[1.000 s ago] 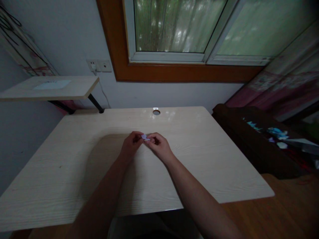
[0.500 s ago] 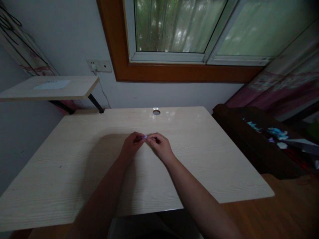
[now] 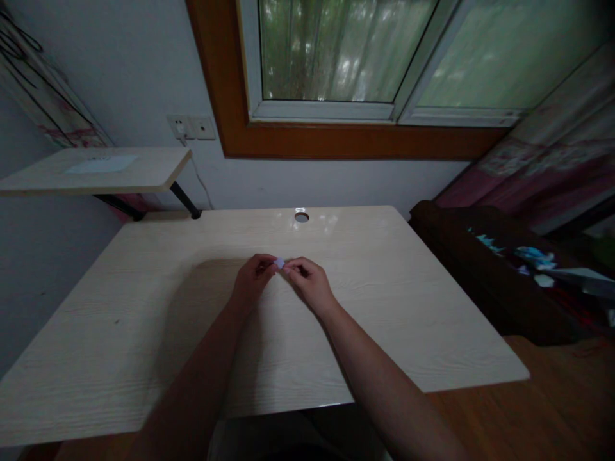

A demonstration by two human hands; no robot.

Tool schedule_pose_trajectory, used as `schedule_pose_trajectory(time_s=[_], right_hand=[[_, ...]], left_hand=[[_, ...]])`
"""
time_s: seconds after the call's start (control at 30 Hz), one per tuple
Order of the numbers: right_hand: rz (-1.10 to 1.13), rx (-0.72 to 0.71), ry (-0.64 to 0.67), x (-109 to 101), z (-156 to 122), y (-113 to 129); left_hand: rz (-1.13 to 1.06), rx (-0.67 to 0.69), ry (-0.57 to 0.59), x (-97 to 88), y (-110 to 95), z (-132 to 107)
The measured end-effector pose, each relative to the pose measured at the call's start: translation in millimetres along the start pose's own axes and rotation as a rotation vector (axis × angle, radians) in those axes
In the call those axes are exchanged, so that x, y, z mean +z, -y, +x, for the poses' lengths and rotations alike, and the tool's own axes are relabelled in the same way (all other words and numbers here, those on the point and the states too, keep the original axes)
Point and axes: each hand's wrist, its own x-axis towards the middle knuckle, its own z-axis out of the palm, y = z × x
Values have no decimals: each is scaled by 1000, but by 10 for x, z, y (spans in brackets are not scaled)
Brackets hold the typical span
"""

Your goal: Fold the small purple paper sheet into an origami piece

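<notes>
A tiny pale lilac piece of folded paper (image 3: 279,262) is pinched between the fingertips of both my hands, just above the light wooden desk (image 3: 144,320). My left hand (image 3: 253,279) grips its left side with curled fingers. My right hand (image 3: 308,283) holds the right side, fingers also curled in a pinch. Most of the paper is hidden by my fingers.
A round cable hole (image 3: 302,217) lies at the desk's far edge under the window. A raised side shelf (image 3: 96,169) with a pale sheet stands at the far left. A dark wooden piece of furniture (image 3: 480,269) with coloured paper scraps sits to the right.
My hands have stayed in place. The fingertips have worked the paper, which showed as a wider flap, then nearly vanished, and now appears as a small rounded bit.
</notes>
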Motion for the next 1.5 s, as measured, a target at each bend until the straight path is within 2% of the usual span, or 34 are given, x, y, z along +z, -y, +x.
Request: schedule_pose_trajectory(time_s=[0.37, 0.6, 1.0, 1.17, 1.5], right_hand=[[161, 89, 60, 30, 9, -43], [197, 81, 62, 25, 16, -30], [115, 33, 12, 30, 5, -70], [107, 27, 10, 33, 6, -67], [105, 23, 14, 10, -5, -43]], left_hand=[[4, 8, -23, 5, -23, 2], [-6, 0, -22, 10, -4, -3], [61, 33, 29, -5, 7, 13], [24, 46, 29, 0, -13, 8], [92, 89, 77, 22, -69, 11]])
